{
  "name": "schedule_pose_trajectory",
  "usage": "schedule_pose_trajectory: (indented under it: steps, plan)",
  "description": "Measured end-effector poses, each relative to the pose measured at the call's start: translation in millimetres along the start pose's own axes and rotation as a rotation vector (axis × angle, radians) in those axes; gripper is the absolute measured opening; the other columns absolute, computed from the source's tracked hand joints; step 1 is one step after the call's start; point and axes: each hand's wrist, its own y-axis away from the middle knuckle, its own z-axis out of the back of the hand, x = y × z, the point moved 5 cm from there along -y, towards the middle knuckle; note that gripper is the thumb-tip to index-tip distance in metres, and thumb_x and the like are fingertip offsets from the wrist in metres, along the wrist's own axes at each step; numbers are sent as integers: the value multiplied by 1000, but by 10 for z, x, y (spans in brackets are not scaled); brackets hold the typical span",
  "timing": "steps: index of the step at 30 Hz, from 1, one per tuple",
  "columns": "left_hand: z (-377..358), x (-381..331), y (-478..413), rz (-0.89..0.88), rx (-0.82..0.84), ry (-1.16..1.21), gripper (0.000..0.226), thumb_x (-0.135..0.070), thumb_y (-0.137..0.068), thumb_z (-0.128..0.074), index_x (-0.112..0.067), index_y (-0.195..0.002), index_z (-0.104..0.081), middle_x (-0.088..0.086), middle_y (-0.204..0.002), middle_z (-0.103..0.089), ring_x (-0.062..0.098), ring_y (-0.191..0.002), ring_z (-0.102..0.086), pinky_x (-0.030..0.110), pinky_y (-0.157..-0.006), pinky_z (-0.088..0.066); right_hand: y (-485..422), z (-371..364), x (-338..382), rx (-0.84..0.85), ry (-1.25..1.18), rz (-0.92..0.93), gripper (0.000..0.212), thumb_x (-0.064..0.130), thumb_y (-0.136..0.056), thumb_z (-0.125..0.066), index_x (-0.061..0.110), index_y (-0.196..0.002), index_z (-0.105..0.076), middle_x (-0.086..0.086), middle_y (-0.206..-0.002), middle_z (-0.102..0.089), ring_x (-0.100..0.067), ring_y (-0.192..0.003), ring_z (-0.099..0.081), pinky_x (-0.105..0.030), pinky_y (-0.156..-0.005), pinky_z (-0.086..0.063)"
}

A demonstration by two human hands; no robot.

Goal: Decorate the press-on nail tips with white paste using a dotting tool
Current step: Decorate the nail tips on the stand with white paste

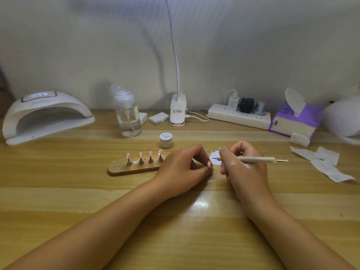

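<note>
A person's left hand [185, 168] is pinching one pink nail tip [209, 164] between thumb and fingertips, low over the wooden bench [78, 191]. The right hand [245, 166] is gripping a white dotting tool [257, 159] like a pen. The tool's point is reaching toward nine o'clock into a patch of white paste [214, 161] lying on the bench between the hands. A wooden stand [124, 169], at nine o'clock from the left hand, is carrying four more pink tips [140, 154]. A small white jar [166, 140] is sitting at twelve o'clock, and loose wipes [327, 166] are lying at three o'clock.

White smears are showing on the right hand, so stray paste could be marking the pinched tip. An overloaded point could be leaving a blob instead of a dot. The left wrist, lying close to the stand, could be knocking the mounted tips.
</note>
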Motion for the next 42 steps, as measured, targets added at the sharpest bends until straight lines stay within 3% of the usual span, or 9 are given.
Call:
schedule_pose_trajectory:
  steps: [3, 8, 14, 20, 26, 30, 33, 36, 42]
  plan:
    - [-6, -3, -10, -4, -7, 4, 16, -23, -84, -73, -34, -80, -62, -24, -84, -68, -6, -60, -58, 7, -56, -35, -13, 33, 33, -54, 80, 89, 30, 21, -87, -68, 10, -69, -46, 1, -59, -53, -13, -56, -49, -31, -56, -39]
    - [-4, -14, -13, 4, -20, 12, 17, -24, -85, -72, -37, -81, -61, -22, -91, -70, -5, -61, -59, 7, -56, -37, -17, 68, 67, -89, 178, 150, 28, 31, -91, -67, 14, -75, -51, 19, -59, -56, 0, -56, -50, -27, -56, -39]
    - [82, -39, 15, 21, -110, 90, 14, -21, -89, -71, -31, -82, -64, -14, -91, -70, 5, -54, -64, 13, -43, -42, -19, 65, 78, -95, 183, 127, 29, 31, -92, -69, 16, -75, -52, 9, -60, -54, -1, -56, -51, -32, -61, -42]
    - [112, -110, 38, -23, -170, 70, 18, -20, -87, -73, -33, -80, -63, -13, -91, -71, 3, -53, -62, 13, -50, -40, -6, 82, 90, -83, 184, 125, 29, 32, -90, -72, 19, -73, -53, 7, -63, -59, -14, -65, -58, -37, -69, -47]
    - [112, -131, 79, -68, -198, -106, 17, -21, -88, -71, -33, -84, -60, -20, -91, -67, 5, -60, -62, 12, -56, -38, -31, 107, 51, -91, 217, 78, 9, 31, -94, -60, 28, -88, -54, 12, -65, -72, 5, -69, -62, -35, -70, -49]
    - [133, -207, 129, -135, -260, -249, 18, -25, -88, -69, -36, -87, -55, -23, -94, -65, 6, -62, -60, 14, -62, -42, -98, 234, 21, -127, 310, 26, 16, 32, -89, -62, 22, -84, -51, 5, -63, -69, -16, -74, -65, -40, -71, -51]
    - [127, -238, 148, -162, -275, -306, 10, -28, -90, -66, -33, -91, -58, -21, -95, -64, 6, -58, -56, 25, -65, -47, -130, 312, -35, -145, 249, -35, 19, 26, -83, -65, 13, -74, -55, 5, -54, -64, -11, -59, -58, -33, -62, -45]
    - [118, -257, 144, -185, -300, -372, 6, -31, -91, -64, -33, -96, -61, -19, -97, -64, -1, -56, -47, 26, -63, -46, -131, 291, -37, -114, 277, -29, 18, 26, -82, -67, 13, -75, -57, 10, -54, -64, -13, -61, -58, -30, -58, -41]
    - [152, -363, 212, -245, -423, -384, 2, -29, -91, -66, -28, -90, -64, -15, -94, -63, 4, -58, -53, 30, -56, -48, -95, 290, 61, -115, 321, 94, 18, 28, -90, -69, 23, -79, -55, 6, -65, -67, -19, -71, -68, -41, -72, -54]
